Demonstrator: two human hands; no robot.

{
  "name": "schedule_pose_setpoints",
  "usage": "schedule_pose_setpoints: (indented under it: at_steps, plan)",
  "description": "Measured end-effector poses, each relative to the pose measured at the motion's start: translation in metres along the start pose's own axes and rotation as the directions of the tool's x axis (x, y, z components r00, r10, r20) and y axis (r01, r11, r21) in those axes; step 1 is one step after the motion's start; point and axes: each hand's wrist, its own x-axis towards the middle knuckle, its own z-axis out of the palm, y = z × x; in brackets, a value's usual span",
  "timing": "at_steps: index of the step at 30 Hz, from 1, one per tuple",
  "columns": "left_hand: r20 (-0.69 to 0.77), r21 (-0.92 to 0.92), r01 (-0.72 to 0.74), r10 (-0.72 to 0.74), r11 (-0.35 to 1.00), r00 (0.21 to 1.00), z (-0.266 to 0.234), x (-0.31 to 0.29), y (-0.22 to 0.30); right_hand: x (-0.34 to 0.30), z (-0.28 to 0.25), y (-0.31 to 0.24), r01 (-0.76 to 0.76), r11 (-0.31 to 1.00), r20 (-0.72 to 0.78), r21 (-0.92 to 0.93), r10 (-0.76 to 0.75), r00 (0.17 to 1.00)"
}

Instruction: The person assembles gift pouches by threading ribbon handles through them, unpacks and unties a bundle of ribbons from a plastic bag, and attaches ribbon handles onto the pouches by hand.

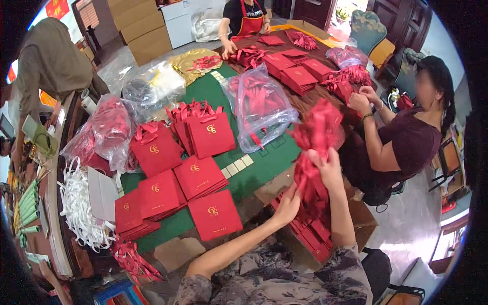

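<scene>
A thick bundle of red ribbons [321,122] hangs in my right hand [328,165], which is closed round its middle; the bundle's upper end is smeared by motion. Just left of it and lower, my left hand [288,204] pinches some of the hanging ribbon strands. Beneath both hands stands an open cardboard box [363,223] with red paper bags [317,246] packed in it. On the green table top [254,185] to the left lie flat stacks of red bags [213,214], and upright red bags [211,134] with ribbon handles stand behind them.
A clear plastic bag of red ribbons [256,109] lies mid-table. White ribbons [84,213] spill at the left edge beside more plastic bags [114,127]. One person [406,117] works close on my right; another, in a red apron [249,23], reaches in from the far side.
</scene>
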Motion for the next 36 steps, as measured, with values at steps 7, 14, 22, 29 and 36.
schedule_pose_setpoints:
  at_steps: [7,14,22,29,36]
  plan:
    - [-0.297,0.14,0.131,-0.085,0.981,0.951,-0.056,0.04,-0.048,0.042,0.048,0.08,-0.067,0.941,0.279,-0.331,0.166,0.946]
    - [-0.277,-0.157,0.3,-0.333,0.941,0.901,-0.113,0.088,-0.041,0.047,0.089,0.112,0.022,0.884,0.293,-0.467,0.131,0.947]
    - [-0.258,0.007,0.372,-0.357,0.928,0.898,-0.114,0.11,-0.048,0.032,0.078,0.122,0.105,0.952,0.15,-0.287,-0.063,0.987]
    - [-0.252,-0.013,0.389,-0.379,0.921,0.89,-0.114,0.12,-0.065,0.0,0.063,0.089,0.327,0.925,0.259,-0.193,-0.273,0.926]
    - [-0.226,-0.051,0.465,-0.464,0.884,0.857,-0.124,0.117,-0.053,-0.055,0.046,0.047,0.458,0.866,0.782,-0.2,-0.141,0.607]
